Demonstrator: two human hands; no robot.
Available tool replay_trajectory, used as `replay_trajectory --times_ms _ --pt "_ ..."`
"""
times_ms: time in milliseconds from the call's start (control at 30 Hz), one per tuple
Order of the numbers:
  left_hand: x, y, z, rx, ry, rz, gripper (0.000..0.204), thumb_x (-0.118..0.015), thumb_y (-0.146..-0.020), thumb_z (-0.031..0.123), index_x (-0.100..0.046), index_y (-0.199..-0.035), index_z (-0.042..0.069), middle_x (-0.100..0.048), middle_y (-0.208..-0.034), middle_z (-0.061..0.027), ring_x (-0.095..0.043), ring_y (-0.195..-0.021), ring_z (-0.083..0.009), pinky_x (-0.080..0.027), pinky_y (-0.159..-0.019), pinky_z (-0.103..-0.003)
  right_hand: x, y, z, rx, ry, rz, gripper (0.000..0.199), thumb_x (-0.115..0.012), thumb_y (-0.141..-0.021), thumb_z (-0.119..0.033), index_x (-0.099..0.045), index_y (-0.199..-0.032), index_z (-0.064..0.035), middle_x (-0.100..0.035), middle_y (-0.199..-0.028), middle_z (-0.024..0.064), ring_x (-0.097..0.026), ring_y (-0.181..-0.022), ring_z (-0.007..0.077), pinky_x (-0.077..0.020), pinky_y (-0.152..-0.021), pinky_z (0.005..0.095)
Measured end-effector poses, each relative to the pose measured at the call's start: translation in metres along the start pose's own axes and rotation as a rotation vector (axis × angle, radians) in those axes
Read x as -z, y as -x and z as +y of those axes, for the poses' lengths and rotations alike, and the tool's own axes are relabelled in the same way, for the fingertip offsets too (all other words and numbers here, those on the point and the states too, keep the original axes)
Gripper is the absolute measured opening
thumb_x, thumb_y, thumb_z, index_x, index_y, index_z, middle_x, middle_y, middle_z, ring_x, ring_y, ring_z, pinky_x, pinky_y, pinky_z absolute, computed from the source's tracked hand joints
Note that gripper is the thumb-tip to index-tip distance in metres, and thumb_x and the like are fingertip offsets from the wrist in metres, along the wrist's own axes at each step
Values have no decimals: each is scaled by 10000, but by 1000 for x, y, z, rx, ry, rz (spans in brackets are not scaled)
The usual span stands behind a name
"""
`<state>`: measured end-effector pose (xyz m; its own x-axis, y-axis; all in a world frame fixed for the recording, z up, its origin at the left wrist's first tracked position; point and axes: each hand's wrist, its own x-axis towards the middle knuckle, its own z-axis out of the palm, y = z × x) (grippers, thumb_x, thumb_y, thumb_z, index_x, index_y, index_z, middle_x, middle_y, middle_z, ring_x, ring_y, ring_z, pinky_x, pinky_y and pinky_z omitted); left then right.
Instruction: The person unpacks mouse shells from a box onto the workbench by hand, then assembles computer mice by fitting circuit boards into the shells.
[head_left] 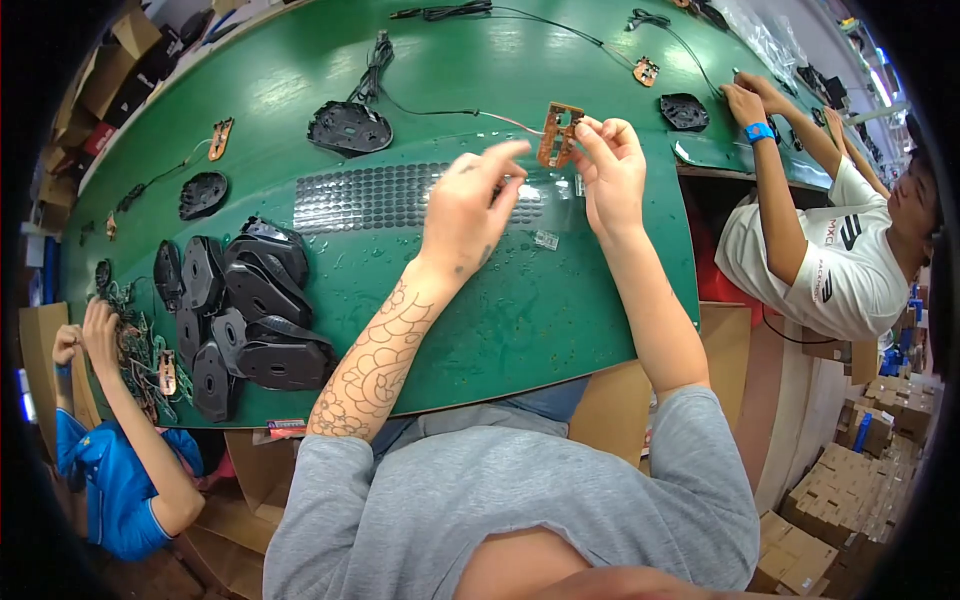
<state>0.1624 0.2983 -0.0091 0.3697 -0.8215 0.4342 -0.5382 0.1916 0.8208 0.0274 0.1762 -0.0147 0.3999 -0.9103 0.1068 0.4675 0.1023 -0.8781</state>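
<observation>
1. The right hand point(612, 175) pinches a small brown circuit board point(560, 134) between thumb and fingertips, clamped on the board's 3 o'clock edge and holding it upright just above the green table point(520, 300).
2. The left hand point(465, 205) reaches in from 8 o'clock of the board, its fingers together and stretched so that the tips come close to the board's lower edge. Whether a small part sits between those fingertips cannot be told at this size.
3. A thin black cable point(440, 112) leaves the board at 9 o'clock and trails across the table toward a black moulded shell point(349, 128) lying flat.
4. Directly under both hands lies a clear sheet of small round pads point(370, 198) in close rows, with a small clear label piece point(546, 240) at 6 o'clock of the right hand.
5. Judged from this grip, the step goes best with the board held only by its edges and kept still by the right hand while the left makes the fine contact; the cable needs slack, so that it does not tug the board askew.
6. Farther out, at 8 o'clock, a heap of black shells point(245, 320) overlaps on the table.
7. At 2 o'clock a co-worker's hands point(748, 100) press on another black shell point(684, 111); at 8 o'clock, at the table's far end, a second co-worker's hands point(88, 335) work over tangled wires point(140, 350).
</observation>
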Motion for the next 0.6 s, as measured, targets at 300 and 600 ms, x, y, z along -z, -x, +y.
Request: replay_trajectory --times_ms 300,600 --pt "-14 -11 -7 -318 -436 -185 312 -716 -807 46 -612 -1098 89 -689 -850 -32 -632 -768 -222 -509 -736 -359 0 -2 2 61 98 10 251 -679 -925 12 -462 -958 -110 -663 -1073 80 -614 -912 138 -525 -840 286" --pt "-3 -28 -8 -258 -490 -492 216 -700 -813 51 -581 -986 101 -659 -848 -31 -627 -771 -217 -514 -737 -358 1 -1 2 32 110 25 238 -669 -946 11 -462 -962 -105 -659 -1122 106 -620 -941 148 -525 -825 285"
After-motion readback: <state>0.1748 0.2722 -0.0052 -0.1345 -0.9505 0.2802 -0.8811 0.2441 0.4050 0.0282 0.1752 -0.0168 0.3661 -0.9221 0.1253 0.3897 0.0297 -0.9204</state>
